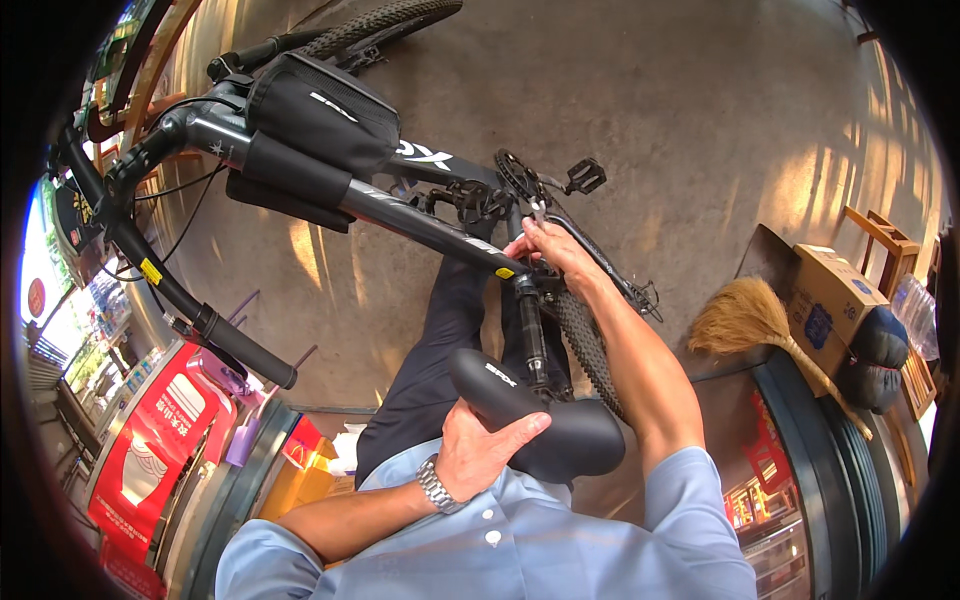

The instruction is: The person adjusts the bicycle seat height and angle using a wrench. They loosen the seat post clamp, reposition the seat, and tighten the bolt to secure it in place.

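Observation:
A dark mountain bicycle [420,215] stands right in front of me on a concrete floor. My left hand [483,445], with a metal wristwatch on the wrist, grips the nose of the black saddle [560,430]. My right hand [545,250] reaches down to the top of the seat tube, where the seat post [532,335] enters the frame, and pinches a small metal tool there. A black frame bag [320,110] is strapped over the top tube. The crank and a pedal [585,177] lie just beyond my right hand.
The handlebar with its black grip [245,355] reaches toward my left. A straw broom [745,320] and a cardboard box [830,300] lie at the right beside stacked tyres [830,440]. A red container [150,450] stands at the lower left.

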`<state>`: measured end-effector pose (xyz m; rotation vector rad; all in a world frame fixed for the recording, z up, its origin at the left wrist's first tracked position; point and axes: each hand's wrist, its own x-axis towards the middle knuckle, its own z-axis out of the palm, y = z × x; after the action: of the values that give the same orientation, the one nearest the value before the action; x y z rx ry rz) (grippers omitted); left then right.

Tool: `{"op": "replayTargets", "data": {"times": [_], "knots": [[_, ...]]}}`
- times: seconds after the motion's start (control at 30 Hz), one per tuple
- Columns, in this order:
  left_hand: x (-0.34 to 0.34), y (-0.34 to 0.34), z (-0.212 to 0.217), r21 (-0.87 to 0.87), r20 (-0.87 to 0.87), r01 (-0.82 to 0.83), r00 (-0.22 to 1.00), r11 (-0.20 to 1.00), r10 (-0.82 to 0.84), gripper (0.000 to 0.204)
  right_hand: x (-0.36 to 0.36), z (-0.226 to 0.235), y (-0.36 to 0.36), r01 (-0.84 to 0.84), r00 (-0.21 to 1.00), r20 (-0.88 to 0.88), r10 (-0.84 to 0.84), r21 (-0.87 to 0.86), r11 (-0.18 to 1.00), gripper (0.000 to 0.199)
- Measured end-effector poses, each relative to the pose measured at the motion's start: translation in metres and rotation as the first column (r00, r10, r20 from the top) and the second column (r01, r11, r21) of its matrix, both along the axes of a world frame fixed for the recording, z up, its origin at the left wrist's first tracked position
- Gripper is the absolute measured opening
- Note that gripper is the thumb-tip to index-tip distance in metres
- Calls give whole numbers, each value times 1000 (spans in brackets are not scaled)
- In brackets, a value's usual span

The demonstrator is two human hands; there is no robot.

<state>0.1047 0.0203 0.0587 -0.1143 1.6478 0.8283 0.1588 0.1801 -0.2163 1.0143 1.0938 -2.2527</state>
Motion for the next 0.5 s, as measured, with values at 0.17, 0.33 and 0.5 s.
{"op": "replayTargets", "data": {"times": [0.17, 0.33, 0.5], "knots": [[0, 4, 0, 19, 10, -8, 1000, 1000, 8, 30, -10, 1, -1, -103, 991, 80, 105, -25, 994, 51], [-2, 4, -1, -3, 31, -23, 999, 1000, 23, 29, -21, 10, 5, -233, 971, 58, 231, 31, 972, 47], [-6, 7, -1, 23, 89, -84, 993, 996, 82, 28, -27, -1, -11, -243, 970, 14, 244, 160, 957, 44]]}}
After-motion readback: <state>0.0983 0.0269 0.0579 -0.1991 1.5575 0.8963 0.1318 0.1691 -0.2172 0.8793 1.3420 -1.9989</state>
